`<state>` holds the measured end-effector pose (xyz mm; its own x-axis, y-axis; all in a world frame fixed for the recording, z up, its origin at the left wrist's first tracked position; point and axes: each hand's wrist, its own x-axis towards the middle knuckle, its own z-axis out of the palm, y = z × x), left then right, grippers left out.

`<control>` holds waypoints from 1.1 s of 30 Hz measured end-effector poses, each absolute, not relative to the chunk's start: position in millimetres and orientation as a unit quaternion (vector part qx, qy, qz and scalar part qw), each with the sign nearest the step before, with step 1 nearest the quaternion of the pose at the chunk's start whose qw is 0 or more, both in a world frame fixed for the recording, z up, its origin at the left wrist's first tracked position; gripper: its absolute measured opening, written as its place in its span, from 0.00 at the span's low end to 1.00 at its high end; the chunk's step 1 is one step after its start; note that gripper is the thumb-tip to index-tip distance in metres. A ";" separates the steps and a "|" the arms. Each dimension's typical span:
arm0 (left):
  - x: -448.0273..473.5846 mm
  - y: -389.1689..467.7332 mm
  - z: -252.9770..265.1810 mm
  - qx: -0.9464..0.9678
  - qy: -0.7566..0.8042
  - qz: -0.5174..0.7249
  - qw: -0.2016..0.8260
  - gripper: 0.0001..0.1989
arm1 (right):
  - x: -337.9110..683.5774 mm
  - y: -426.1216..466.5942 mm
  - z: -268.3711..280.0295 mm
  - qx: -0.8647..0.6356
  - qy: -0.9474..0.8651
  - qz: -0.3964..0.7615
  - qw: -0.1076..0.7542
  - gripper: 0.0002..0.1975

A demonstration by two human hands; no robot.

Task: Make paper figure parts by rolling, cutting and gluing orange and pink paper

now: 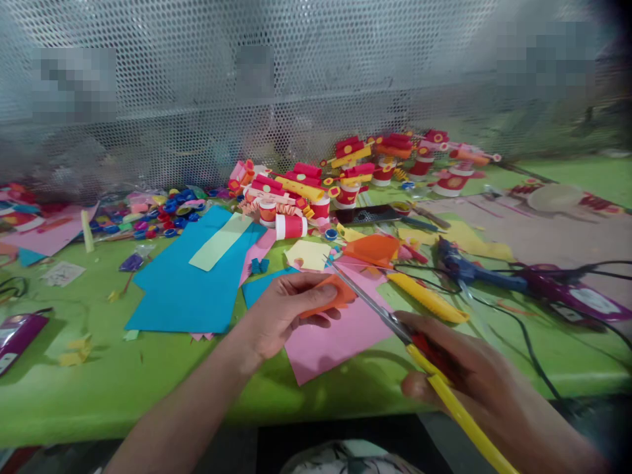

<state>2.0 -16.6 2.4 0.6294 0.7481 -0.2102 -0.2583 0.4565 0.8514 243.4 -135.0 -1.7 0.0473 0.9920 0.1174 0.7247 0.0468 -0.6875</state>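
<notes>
My left hand (291,306) pinches a small piece of orange paper (328,296) between thumb and fingers, above a pink sheet (340,336). In my right hand (464,368) is a pair of scissors (382,313) with yellow and red on the handles. Their long blades point up and left, passing close by the orange piece; I cannot tell whether they touch it. Just beyond lie a larger orange paper (371,250), a cream paper piece (311,255) and a yellow-handled tool (427,297).
Blue sheets (187,283) carry a pale green strip (220,242) at left. Several decorated paper cups (348,196) stand at the back, near a heap of bottle caps (172,210). A blue glue gun (474,270) and its black cables lie right. Perforated metal (197,118) rises behind.
</notes>
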 end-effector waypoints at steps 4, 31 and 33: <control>1.6 -16.9 2.8 0.414 0.293 0.312 0.803 0.12 | 248.7 -134.1 -7.0 -0.640 -0.686 0.180 0.298 0.28; 2.4 -17.4 -1.7 0.441 0.305 0.363 0.762 0.24 | 281.0 -129.3 -20.6 -0.773 -0.595 0.106 0.193 0.33; 3.5 -15.9 -4.4 0.457 0.310 0.384 0.740 0.25 | 286.7 -130.9 -29.0 -0.778 -0.601 0.084 0.163 0.29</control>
